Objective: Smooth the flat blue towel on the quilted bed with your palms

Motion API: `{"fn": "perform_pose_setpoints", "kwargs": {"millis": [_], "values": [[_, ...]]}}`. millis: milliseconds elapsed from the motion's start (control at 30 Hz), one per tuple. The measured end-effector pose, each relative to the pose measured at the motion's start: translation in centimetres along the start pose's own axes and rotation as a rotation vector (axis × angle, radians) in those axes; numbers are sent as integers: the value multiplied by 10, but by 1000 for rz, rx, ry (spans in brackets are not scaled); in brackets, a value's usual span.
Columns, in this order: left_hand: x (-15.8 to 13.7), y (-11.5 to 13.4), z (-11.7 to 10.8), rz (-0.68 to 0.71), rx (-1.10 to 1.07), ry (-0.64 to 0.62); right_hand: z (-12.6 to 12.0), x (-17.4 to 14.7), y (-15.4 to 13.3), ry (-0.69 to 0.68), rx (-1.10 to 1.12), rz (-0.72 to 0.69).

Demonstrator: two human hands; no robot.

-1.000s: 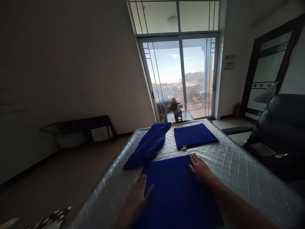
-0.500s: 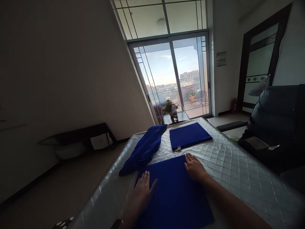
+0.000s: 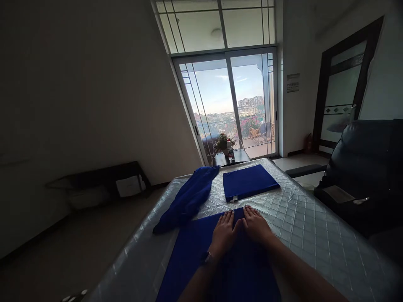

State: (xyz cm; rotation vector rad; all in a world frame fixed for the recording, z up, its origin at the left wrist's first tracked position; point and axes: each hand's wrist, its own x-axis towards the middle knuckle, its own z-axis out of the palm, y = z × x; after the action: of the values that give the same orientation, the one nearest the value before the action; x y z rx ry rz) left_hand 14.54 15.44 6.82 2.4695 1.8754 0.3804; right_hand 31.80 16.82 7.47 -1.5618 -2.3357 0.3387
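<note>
A blue cloth (image 3: 192,256) lies spread flat on the silvery quilted mattress (image 3: 302,218) right before me. My left hand (image 3: 225,233) rests flat on its far part, fingers stretched out and a dark band on the wrist. Beside it my right hand (image 3: 255,224) lies flat at the cloth's far right corner, the thumbs almost meeting. Beyond them sits a neatly folded blue cloth (image 3: 250,181) with a small white tag at its near edge. A crumpled blue cloth (image 3: 189,199) lies to the left, close to the flat one. My forearms cover part of the flat cloth.
A black armchair (image 3: 362,167) stands to the right of the mattress. Past the far end is a small dark table (image 3: 236,157) with a potted plant (image 3: 223,141) and a bottle (image 3: 230,150), before a sliding glass door. A low dark shelf (image 3: 103,178) stands by the left wall.
My left hand has moved right across the cloth, from its left edge to beside my right hand. The right hand has stayed at the far corner.
</note>
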Motion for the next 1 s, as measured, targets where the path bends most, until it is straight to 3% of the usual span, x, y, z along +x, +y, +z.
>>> {"fn": "perform_pose_setpoints", "kwargs": {"millis": [267, 400, 567, 1000], "values": [[-46, -101, -25, -215, 102, -29, -1, 0, -2, -12, 12, 10], [-68, -136, -42, -348, 77, 15, 1, 1, -1, -15, 4, 16], [-79, -144, -49, -403, 62, 48, 2, 3, -2, -22, -36, 21], [-79, -153, -38, -406, 6, 102, 11, 6, 3, 2, -80, -6]]}}
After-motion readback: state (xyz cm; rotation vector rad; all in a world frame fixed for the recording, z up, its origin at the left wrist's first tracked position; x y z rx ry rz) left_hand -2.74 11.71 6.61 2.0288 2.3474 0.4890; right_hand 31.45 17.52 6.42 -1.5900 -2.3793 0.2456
